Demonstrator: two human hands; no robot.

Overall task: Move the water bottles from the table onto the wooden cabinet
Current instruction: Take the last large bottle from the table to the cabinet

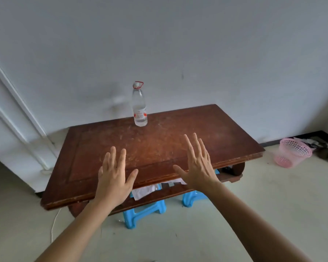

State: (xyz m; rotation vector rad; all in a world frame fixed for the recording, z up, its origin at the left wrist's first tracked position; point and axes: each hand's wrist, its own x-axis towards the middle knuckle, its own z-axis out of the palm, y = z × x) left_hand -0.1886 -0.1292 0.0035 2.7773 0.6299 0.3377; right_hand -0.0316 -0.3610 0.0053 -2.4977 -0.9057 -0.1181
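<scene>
One clear plastic water bottle (139, 104) stands upright on the worktop (95, 148), near the far edge and somewhat left of centre, close to the pale wall (197, 44). It has a red-and-white label around the lower body and a red ring at the neck. Cap detail is too small to read.

The worktop is a low, dark reddish wood table with a scuffed top and a raised border.

Left hand (113, 176) is held flat, palm down, over the near left part of the worktop, grip apart and holding nothing. Right hand (198, 165) is likewise flat, palm down, over the near right part, fingers spread, grip apart and empty. Both hands are well apart from the bottle. Whether the palms touch the wood I cannot tell.

Under the worktop: blue plastic stools (140, 214) and some white paper (142, 191) on a lower shelf.

On the floor (178, 239) to the right, a pink perforated basket (292, 152) stands apart from the table. A thin white cable (54, 224) runs along the floor at the near left corner.
</scene>
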